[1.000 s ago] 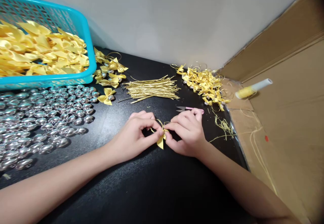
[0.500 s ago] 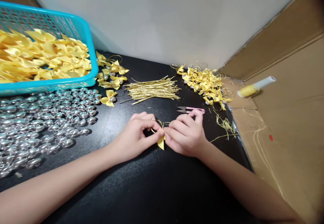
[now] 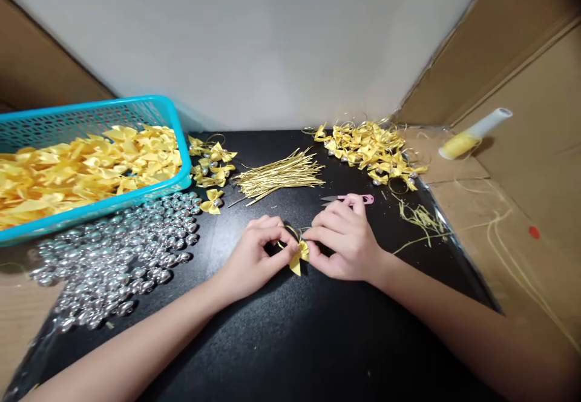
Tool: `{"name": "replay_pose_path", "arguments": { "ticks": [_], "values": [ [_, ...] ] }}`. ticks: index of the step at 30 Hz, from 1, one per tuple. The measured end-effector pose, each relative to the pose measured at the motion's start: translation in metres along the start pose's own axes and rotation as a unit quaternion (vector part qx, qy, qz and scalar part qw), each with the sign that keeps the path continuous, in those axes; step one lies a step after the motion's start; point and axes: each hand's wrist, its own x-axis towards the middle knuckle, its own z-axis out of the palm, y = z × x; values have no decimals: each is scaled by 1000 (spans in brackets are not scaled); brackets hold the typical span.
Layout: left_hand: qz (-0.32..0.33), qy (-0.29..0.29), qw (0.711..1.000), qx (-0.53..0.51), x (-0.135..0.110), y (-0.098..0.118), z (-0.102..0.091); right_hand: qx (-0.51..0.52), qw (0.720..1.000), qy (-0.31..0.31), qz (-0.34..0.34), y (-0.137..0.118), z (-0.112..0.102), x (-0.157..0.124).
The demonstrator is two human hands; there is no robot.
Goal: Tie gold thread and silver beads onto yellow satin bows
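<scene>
Between the fingertips of my left hand (image 3: pixel 265 252) a yellow ribbon bow (image 3: pixel 296 265) is pinched, its tails pointing down. A thin gold cord (image 3: pixel 290 229) loops up from the bow. My right hand (image 3: pixel 347 241) is at the bow's right side, thumb and forefinger closed in at the cord; the exact contact is partly hidden. Pink-handled thread snips (image 3: pixel 368 199) lie just beyond my right hand, which covers part of them. Behind both hands is a bundle of cut gold cords (image 3: pixel 281 175).
A turquoise basket (image 3: pixel 185 166) of yellow bows stands left, with many silver beads (image 3: pixel 131 257) before it. Bows with beads (image 3: pixel 212 201) lie beside it. A pile of beaded, looped bows (image 3: pixel 367 148) is back right, near cord scraps (image 3: pixel 422 220) and a thread spool (image 3: pixel 472 135) on cardboard.
The camera view has tilted, so the basket and beads appear lower and further right. My right fingers have drawn slightly away from the bow, showing more of it. My left hand keeps its pinch.
</scene>
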Motion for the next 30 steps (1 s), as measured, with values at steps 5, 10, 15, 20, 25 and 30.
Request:
{"name": "replay_pose_path", "arguments": {
  "ticks": [5, 10, 15, 20, 25, 30],
  "values": [
    [-4, 0, 1000, 3, 0, -1, 0, 22, 1000, -12, -12, -3, 5, -3],
    [-9, -22, 1000, 19, 0, -2, -1, 23, 1000, -8, -15, -3, 9, -6],
    [-12, -28, 999, 34, 0, 0, -2, -6, 1000, -11, -26, -3, 10, -6],
    [-6, -27, 999, 28, 0, -1, -2, -24, 1000, 19, -3, -1, 8, -2],
    [-2, -24, 999, 25, 0, -2, -2, 14, 998, 49, 35, 2, 5, 1],
    [0, -22, 1000, 19, 0, -2, -2, 32, 999, 18, -27, 2, 8, -5]
  ]
}}
